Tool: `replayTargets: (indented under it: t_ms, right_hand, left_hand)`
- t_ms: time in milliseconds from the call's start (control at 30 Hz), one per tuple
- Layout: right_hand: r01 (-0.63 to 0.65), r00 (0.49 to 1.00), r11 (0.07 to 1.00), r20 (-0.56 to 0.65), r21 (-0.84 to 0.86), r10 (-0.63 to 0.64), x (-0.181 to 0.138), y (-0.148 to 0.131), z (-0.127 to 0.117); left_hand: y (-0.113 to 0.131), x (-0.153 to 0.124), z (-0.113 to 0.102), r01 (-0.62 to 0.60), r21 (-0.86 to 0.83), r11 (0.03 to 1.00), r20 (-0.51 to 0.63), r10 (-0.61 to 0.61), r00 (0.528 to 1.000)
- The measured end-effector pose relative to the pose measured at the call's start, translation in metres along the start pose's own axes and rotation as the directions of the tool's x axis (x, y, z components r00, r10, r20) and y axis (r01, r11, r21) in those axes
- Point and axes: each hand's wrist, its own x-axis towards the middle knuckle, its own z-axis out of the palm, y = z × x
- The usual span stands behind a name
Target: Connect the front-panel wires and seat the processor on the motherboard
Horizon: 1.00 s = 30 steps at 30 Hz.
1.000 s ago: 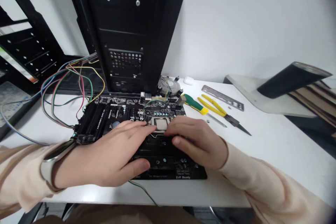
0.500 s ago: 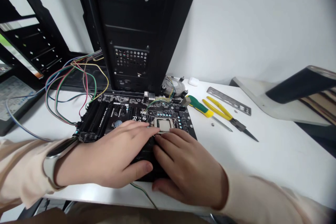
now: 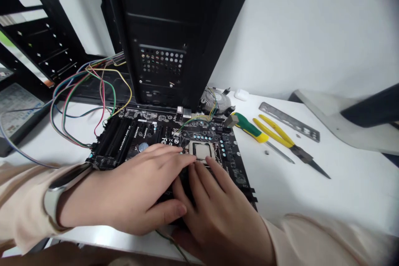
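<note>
A black motherboard (image 3: 131, 137) lies flat on the white table (image 3: 343, 191). A silver processor (image 3: 202, 150) sits in its socket near the board's middle. My left hand (image 3: 131, 195) lies flat across the board's near half, fingers stretched toward the socket's left edge, thumb at the front edge. My right hand (image 3: 215, 212) rests beside it, fingers spread and pointing at the socket's near edge, fingertips touching just below the processor. Neither hand holds anything. A watch (image 3: 52, 205) is on my left wrist.
A black computer case (image 3: 168, 29) stands upright behind the board, with coloured wires (image 3: 81, 104) looping out at the left. A cooler fan (image 3: 215, 102), a green-yellow screwdriver (image 3: 252, 131), yellow pliers (image 3: 286, 141) and a metal I/O plate (image 3: 288, 121) lie to the right.
My right hand has drawn back from the socket's right side to the board's near edge, fingers now pointing up at the processor. The left hand stays put; the view has shifted slightly.
</note>
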Motion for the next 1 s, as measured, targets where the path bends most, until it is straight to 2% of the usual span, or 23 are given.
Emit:
replayTargets:
  t_ms: [367,533,633,800,1000]
  right_hand:
    - [-0.021,1.000,0.997,-0.013,-0.072,0.020,-0.003,-0.006,0.001]
    - [0.030,0.999,0.997,-0.012,-0.069,-0.031,0.001,-0.004,0.001]
    - [0.050,0.999,0.997,-0.008,-0.058,-0.051,0.002,-0.004,0.000]
    - [-0.007,0.999,1.000,0.038,-0.020,0.008,0.004,-0.007,-0.002]
    - [-0.021,0.997,0.997,0.076,0.076,0.016,0.012,0.000,-0.009]
  left_hand:
    - [0.002,0.002,0.000,0.003,-0.020,1.000,-0.048,-0.004,0.999]
    - [0.003,0.001,-0.001,0.026,-0.002,1.000,-0.037,-0.026,0.999]
    - [0.003,0.001,-0.001,0.039,0.001,0.999,-0.035,-0.039,0.999]
    - [0.003,0.002,-0.001,0.039,-0.013,0.999,-0.044,-0.040,0.998]
    - [0.002,0.001,0.001,0.073,0.012,0.997,-0.053,-0.072,0.996]
